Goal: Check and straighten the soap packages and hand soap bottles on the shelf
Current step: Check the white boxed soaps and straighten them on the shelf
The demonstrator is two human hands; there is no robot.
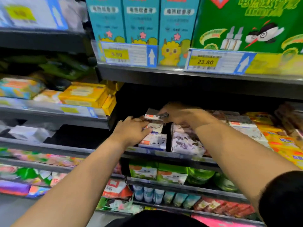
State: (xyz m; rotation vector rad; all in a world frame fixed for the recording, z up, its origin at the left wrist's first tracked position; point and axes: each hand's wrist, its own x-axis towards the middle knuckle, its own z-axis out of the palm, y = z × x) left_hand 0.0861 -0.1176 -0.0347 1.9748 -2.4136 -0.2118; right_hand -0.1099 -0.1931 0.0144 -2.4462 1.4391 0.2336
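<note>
Reaching into the middle shelf [147,152], both hands met at a short stack of soap boxes [154,141], white with a dark flowered print, which stood at the front edge, left of the middle. The top box [153,117] lay flat with its long side running left to right, about level with the shelf edge, its narrow front face turned toward the aisle. The boxes beneath it faced the same way, though blur hid whether their edges lined up.

The left hand [131,131] was curled round the left side of the stack, fingers over the top and thumb pressed to the front of the second box. The right hand [183,115] came in palm down from the right and pinched the right end of the top box between bent fingers.

Just beside the stack on the right sat a larger flowered pack [185,142], and further right lay yellow packs [278,141]. On the shelf above stood teal cartons [141,20] and a green carton [246,22], with price tags [205,62] in front.
</note>
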